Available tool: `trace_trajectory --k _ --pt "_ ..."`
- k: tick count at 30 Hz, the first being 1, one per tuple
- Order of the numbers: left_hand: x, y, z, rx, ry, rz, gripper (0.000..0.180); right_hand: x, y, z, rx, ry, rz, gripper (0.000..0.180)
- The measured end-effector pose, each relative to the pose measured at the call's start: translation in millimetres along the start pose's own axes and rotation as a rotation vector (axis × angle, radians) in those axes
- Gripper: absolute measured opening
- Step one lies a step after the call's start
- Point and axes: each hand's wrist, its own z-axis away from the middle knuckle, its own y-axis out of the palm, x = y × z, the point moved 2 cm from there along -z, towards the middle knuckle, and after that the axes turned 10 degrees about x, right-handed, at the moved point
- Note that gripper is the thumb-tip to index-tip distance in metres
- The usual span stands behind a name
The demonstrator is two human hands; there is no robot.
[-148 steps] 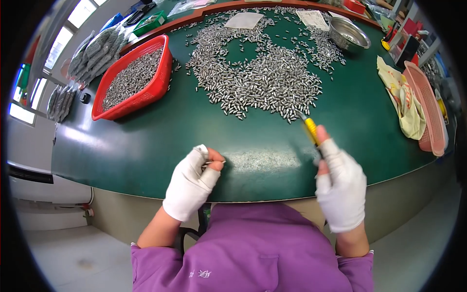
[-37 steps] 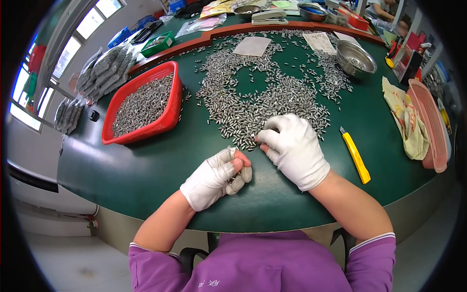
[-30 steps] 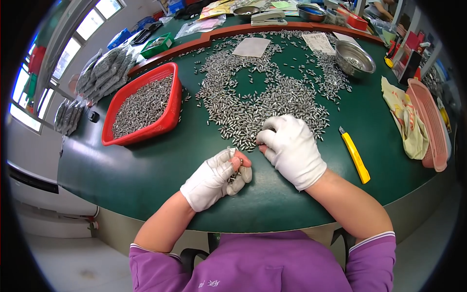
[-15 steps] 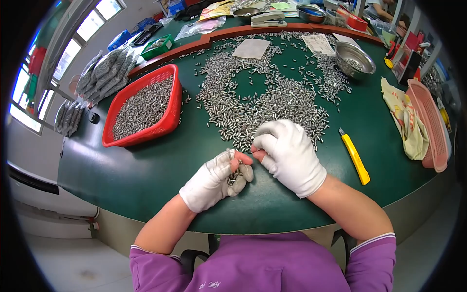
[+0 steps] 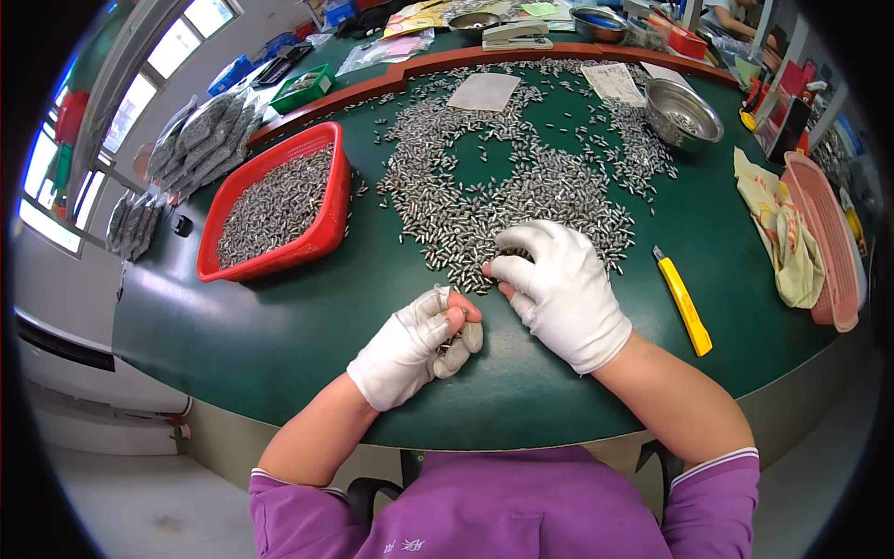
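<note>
The left hand [image 5: 396, 354] is cupping some small metal pieces [image 5: 445, 348], probably light, hard and slippery, best pinched mid-body, while the right hand [image 5: 568, 303] is resting, narrowly curled, at the near edge of a similar pile [image 5: 549, 191] on the desk [image 5: 270, 345], any catch hidden.

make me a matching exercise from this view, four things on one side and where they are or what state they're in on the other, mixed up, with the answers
Things:
1. red basket
2. left hand
3. yellow cutter
4. right hand

Places and states:
A. at the near edge of the loose heap
B. curled around a few pieces
C. filled with small metal parts
D. lying on the green table, apart from both hands

Pairs: 1-C, 2-B, 3-D, 4-A
</note>
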Motion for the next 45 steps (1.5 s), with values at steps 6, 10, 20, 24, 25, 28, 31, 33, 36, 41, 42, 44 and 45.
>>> trace_trajectory --k 6,10,20,24,25,28,31,33,36,41,42,44,45 --pt "-1 -1 -1 0.016 0.018 -0.016 0.026 -2 5 2 0.038 -0.021 0.028 0.022" --pt "-1 -3 -1 0.01 0.005 -0.02 0.029 -2 4 1 0.09 0.003 0.005 0.018" --pt "0 -2 -2 0.059 0.038 0.035 0.027 9 -5 -3 -0.048 -0.107 -0.279 0.019" --pt "0 0 0 0.068 -0.018 0.041 0.024 13 -1 -2 -0.063 -0.151 -0.369 0.016" --pt "1 -2 1 0.026 -0.022 0.049 0.023 12 1 -2 -0.041 -0.149 -0.42 0.015" --pt "4 -4 1 -0.022 -0.012 0.041 0.022 9 1 -3 -0.027 -0.11 -0.435 0.015" --pt "4 -5 0 -0.002 0.004 0.029 0.023 5 -2 -2 -0.057 -0.039 -0.296 0.016" --pt "3 -4 0 0.025 0.006 0.032 0.025 1 -1 -2 -0.036 -0.069 -0.139 0.02" --pt "1 -2 0 0.012 0.003 0.003 0.027 2 3 -1 -0.039 -0.115 -0.082 0.022" --pt "-1 -3 -1 0.039 0.012 -0.012 0.031 4 5 1 0.004 -0.111 -0.029 0.018" --pt "-1 -3 0 0.039 0.013 -0.011 0.031 2 6 1 0.022 -0.096 -0.037 0.021" --pt "-3 -2 1 -0.005 0.002 0.045 0.031 1 6 1 0.034 -0.09 -0.043 0.021" --pt "-3 -2 1 -0.004 0.003 0.045 0.031 0 6 1 0.045 -0.084 -0.048 0.02"
